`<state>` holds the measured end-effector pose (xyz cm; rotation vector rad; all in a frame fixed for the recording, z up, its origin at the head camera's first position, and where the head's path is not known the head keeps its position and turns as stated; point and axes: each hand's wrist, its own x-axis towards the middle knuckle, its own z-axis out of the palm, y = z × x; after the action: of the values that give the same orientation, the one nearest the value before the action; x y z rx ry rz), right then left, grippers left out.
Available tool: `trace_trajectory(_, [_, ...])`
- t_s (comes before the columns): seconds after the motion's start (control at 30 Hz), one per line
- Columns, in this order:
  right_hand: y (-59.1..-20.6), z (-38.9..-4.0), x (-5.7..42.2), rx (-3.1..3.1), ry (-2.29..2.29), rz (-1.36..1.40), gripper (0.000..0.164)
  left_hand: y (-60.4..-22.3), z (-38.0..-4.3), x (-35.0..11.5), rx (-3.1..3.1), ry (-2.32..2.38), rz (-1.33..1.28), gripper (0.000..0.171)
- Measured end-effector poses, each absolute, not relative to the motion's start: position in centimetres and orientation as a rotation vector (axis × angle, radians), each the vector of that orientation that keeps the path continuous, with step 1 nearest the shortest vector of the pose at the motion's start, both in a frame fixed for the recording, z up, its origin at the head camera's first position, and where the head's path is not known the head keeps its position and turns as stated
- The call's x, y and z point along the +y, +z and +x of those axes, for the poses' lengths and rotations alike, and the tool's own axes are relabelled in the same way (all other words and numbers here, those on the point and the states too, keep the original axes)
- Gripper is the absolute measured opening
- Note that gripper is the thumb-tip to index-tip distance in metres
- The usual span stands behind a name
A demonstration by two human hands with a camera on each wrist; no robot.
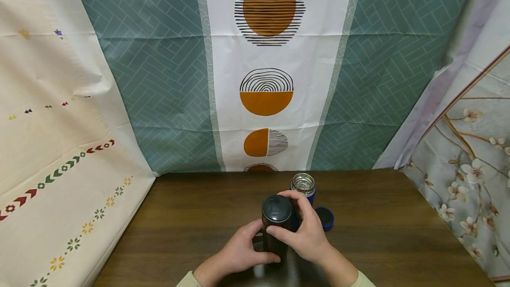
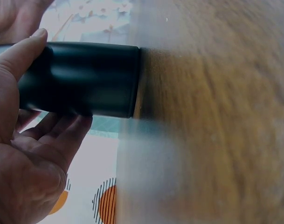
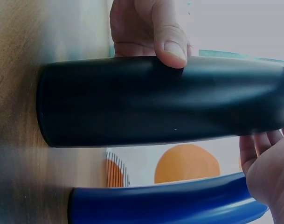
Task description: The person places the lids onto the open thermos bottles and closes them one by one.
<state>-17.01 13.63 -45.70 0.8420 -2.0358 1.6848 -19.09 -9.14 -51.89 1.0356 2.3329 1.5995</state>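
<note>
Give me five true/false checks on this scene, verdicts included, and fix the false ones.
1. Both the left hand and the right hand are on the black bottle. True.
2. The black bottle is lying on its side. False: it is upright.
3. The right hand is nearer the top of the black bottle than the left hand. True.
4. The blue bottle is capped. False: its mouth is open.
5. In the head view, a blue-rimmed cap lies on the table, right of the blue bottle. True.
</note>
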Motion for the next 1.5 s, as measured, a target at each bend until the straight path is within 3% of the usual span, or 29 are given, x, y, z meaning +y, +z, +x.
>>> trace_trajectory(0.6, [-45.82,-16.78,13.37,-2.067,1.603,0.759,0.084,-51.93,-19.11,-9.15,2.337,1.592,1.046,0.078])
trace_trajectory(1.1, [-46.02,-17.43,13.83,-1.905,1.802,1.165,0.080,-51.93,-19.05,-9.22,2.333,1.597,1.020,0.078])
trace_trajectory(1.5, [-45.98,-17.46,13.92,-1.923,1.799,1.163,0.075,-51.93,-19.09,-9.26,2.341,1.582,1.000,0.076])
